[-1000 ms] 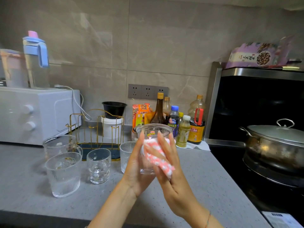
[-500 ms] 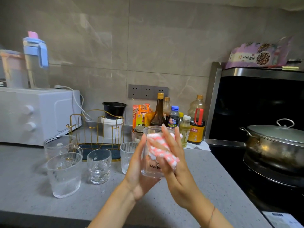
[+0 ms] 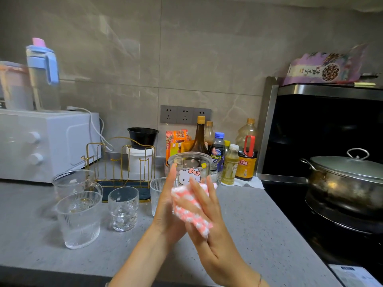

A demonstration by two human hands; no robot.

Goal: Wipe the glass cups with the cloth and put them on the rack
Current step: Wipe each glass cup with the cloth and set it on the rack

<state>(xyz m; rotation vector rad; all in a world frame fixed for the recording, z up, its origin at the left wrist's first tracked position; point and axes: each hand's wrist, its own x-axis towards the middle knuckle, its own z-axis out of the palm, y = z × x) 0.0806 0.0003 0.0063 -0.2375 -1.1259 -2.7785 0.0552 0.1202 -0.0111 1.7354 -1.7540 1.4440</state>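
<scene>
Four cups (image 3: 79, 220) wait, none on the rack (image 3: 112, 191); left hand (image 3: 165, 206) and right hand (image 3: 217, 245), fingers (image 3: 200, 195) straight, press cloth (image 3: 182, 212) on a fifth cup (image 3: 189, 175).

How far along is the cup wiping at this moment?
Done: nothing; the gold rack holds no cups. In hand: the cartoon-print cup sits between the left hand and the right hand, which presses the pink cloth on it. Left: racking it, plus four glasses on the counter.
</scene>
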